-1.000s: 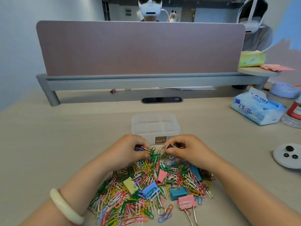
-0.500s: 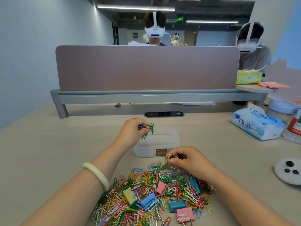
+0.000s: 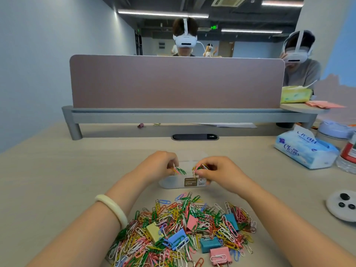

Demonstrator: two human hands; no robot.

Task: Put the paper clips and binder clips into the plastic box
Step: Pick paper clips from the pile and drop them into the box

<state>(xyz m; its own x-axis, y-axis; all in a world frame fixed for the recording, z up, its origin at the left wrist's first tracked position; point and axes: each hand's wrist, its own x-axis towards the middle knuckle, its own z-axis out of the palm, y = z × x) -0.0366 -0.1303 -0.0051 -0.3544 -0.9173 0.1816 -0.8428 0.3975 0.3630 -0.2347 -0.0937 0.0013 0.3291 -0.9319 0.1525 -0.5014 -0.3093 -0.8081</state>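
Pale wood table fills the view, with a pink desk screen along its far edge. Near the middle the plastic box stands just beyond the heap of paper clips and binder clips, probably so each pinch has only a short way to go. Both hands hang over the box. The left hand pinches a small green and yellow bunch of paper clips, and the right hand pinches another mixed bunch. Their fingers curl downward, seemingly so the clips will fall straight in. The hands hide the inside of the box, so what it holds cannot be told. Half a second ago only the left hand was above the box, while the right was picking at the heap's far edge; it has since lifted its bunch across. A tissue pack lies far right.
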